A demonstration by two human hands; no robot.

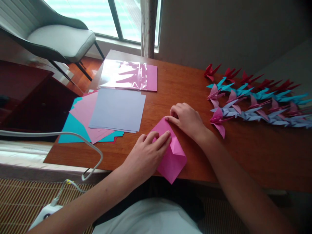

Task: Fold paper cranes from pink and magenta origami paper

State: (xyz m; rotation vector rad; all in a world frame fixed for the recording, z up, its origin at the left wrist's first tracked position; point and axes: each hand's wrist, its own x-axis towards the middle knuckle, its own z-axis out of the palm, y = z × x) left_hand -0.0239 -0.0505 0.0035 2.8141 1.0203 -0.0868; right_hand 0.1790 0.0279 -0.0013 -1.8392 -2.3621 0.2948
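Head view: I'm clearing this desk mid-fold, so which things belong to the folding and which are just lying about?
In use: pink paper, pressed by left hand and right hand.
Lying about, untouched: loose coloured sheets, wrapped paper pack, folded cranes, chair, white cable.

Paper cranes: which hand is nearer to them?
Right. The right hand is on the top corner of the pink sheet, just left of the cranes; the left hand lies farther left on it.
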